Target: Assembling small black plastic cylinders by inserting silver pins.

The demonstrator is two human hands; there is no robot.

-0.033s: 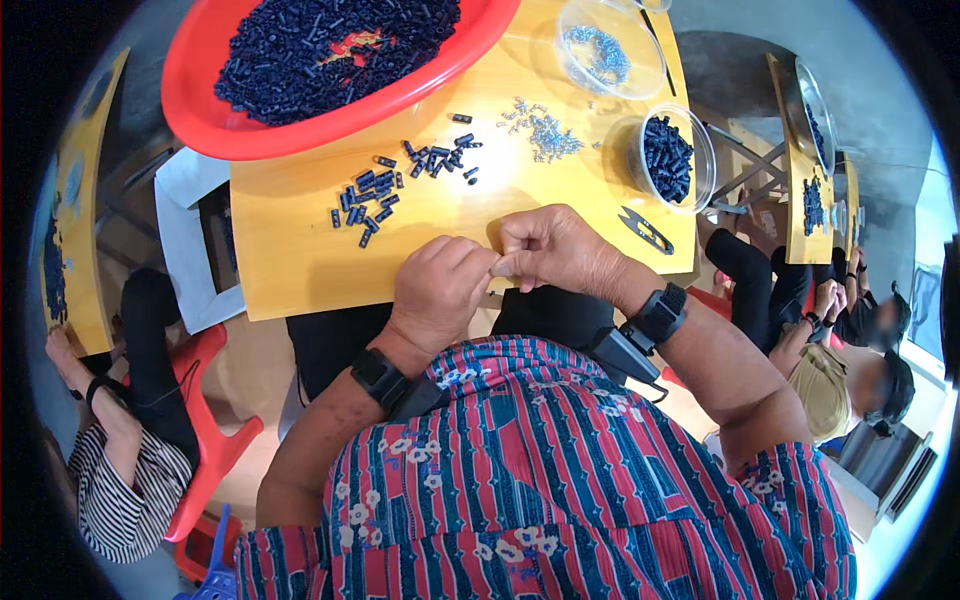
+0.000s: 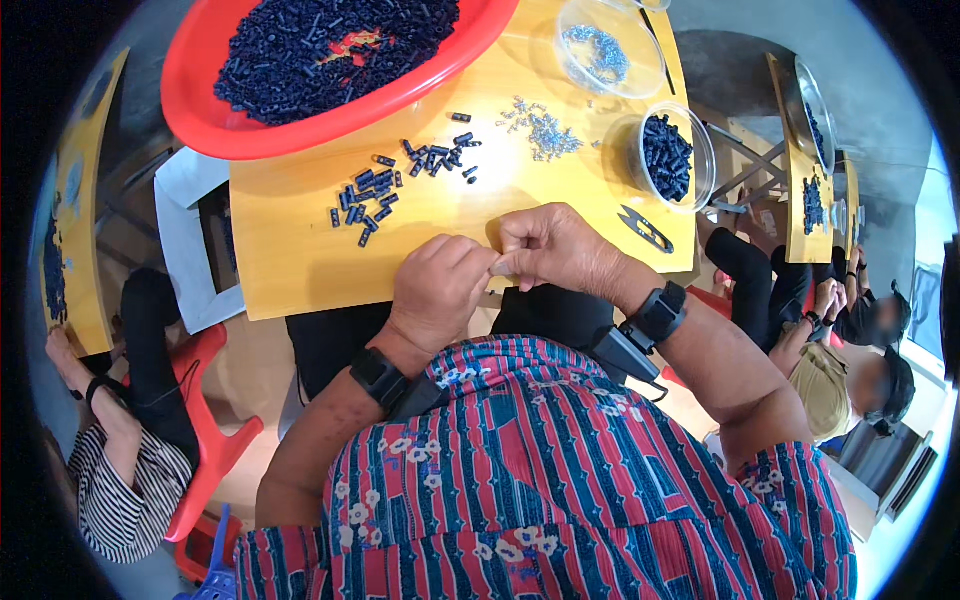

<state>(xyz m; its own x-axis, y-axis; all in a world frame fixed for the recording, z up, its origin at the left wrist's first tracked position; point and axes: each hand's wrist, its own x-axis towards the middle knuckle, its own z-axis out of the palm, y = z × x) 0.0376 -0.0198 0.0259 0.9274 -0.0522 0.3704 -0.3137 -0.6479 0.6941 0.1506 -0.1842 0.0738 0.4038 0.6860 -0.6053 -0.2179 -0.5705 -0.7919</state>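
**Yellow wood tabletop, tiny dark parts everywhere**

Smooth yellow wood is what the table (image 2: 300, 260) is made of, and both hands are held together over its near edge. The left hand (image 2: 440, 290) and right hand (image 2: 555, 250) are pinched fingertip to fingertip; something tiny seems to be gripped between them, but what it is can't be told.

A loose scatter of small dark cylindrical pieces (image 2: 400, 180) is spread at about 11 o'clock from the hands. A glossy red plastic basin (image 2: 200, 110) heaped with them is seen further off at 11. Little shiny metal bits (image 2: 540, 130) are piled at 12, and a clear round tub (image 2: 670, 155) of dark pieces sits at 1. Black snips (image 2: 648, 230) lie at 2.
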